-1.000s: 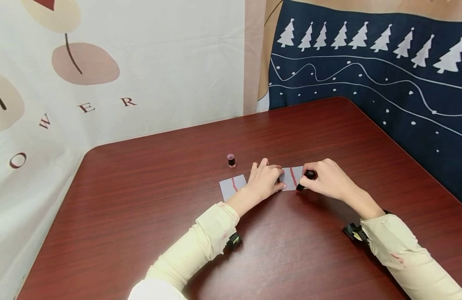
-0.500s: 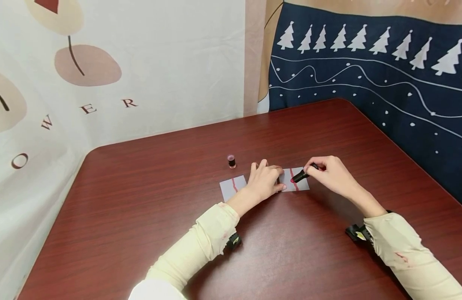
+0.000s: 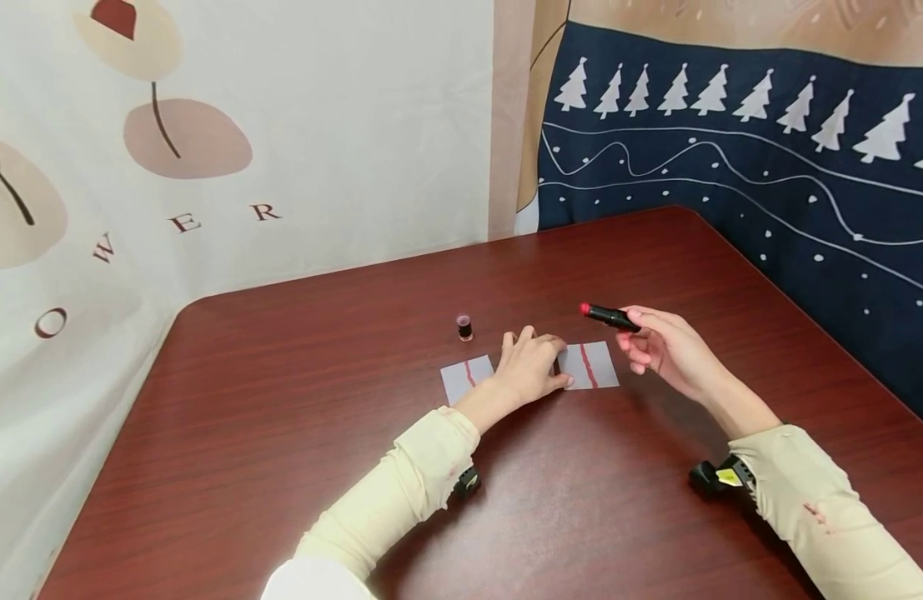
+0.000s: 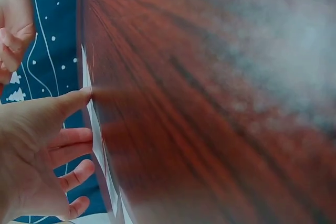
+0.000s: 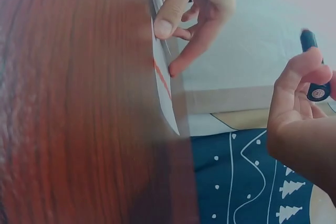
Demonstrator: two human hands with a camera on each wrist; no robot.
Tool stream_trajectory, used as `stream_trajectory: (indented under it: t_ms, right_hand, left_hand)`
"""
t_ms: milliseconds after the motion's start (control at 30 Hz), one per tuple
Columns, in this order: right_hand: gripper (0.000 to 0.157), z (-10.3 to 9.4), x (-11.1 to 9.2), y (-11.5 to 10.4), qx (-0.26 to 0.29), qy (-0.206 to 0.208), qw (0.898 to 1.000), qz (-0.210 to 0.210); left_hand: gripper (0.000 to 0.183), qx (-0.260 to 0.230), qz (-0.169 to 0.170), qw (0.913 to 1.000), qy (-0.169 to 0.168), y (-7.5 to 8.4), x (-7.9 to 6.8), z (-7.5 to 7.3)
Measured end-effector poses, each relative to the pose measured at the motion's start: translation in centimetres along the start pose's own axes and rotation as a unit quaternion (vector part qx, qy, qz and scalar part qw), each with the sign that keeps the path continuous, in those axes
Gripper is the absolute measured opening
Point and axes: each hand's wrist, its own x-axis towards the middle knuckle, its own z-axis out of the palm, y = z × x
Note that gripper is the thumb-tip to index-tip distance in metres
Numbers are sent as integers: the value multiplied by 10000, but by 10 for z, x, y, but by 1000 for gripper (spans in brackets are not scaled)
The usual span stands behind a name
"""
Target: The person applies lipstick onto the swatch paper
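My right hand [image 3: 674, 354] pinches a black lipstick [image 3: 609, 317] between thumb and fingers, its red tip pointing left and raised above the table. In the right wrist view the lipstick's round base [image 5: 318, 93] shows beyond the fingers. My left hand [image 3: 527, 367] rests with spread fingers on the left edge of a white paper [image 3: 602, 371], thumb and fingertips pressing it to the table. A red stripe runs across that paper from top to bottom. A second white paper [image 3: 453, 381], also with a red stripe, lies left of the left hand and is partly hidden by it.
A small cylinder [image 3: 464, 327], dark with a clear top, stands upright behind the papers. The brown wooden table [image 3: 318, 400] meets a white cloth [image 3: 356, 150] at the back and a navy cloth with white trees [image 3: 731, 192] at the right.
My right hand has lifted the lipstick off the paper and turned its tip up and left, after it was at the stripe's lower end. The left hand stays on the paper.
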Motion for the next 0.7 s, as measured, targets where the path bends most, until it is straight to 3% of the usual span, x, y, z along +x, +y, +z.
stream_trajectory:
  t_ms: [100,200,267,300,333,367,400,467,533,567,633,700]
  right_hand:
    - [30,-2,1,1,344,-176,9992,87]
    - [32,-2,2,0,490,-165,9985,162]
    - [33,0,3,0,616,-129,9977,233]
    - [34,1,3,-1,711,-109,9970,270]
    - [34,3,3,-1,807,-96,9962,308]
    - [34,5,2,-2,928,-97,9951,338]
    - [35,7,2,-3,1079,-113,9934,379]
    - [35,13,1,-4,1376,-192,9894,426]
    - [36,21,2,-6,1614,-321,9855,417]
    - [36,25,2,-7,1693,-389,9840,397]
    - [37,33,4,-9,1728,-522,9830,332]
    - [37,42,6,-12,1694,-612,9832,300]
  left_hand:
    - [50,-14,-11,10000,1,0,1,1]
    - [53,-181,3,9995,263,1,5,-2]
    - [53,-814,-70,9956,460,2,6,-7]
    - [53,-1330,-145,9896,524,4,6,-10]
    - [52,-2068,-194,9767,547,6,6,-13]
    - [50,-2962,-245,9535,505,8,5,-16]
    - [49,-3879,-314,9201,443,10,4,-20]
    - [47,-5488,-484,8338,354,16,-1,-27]
    - [45,-6596,-445,7493,386,21,-5,-34]
    - [43,-6929,-396,7185,448,23,-8,-38]
    - [39,-7289,-255,6804,721,27,-11,-45]
    - [35,-7468,-110,6574,997,30,-14,-50]
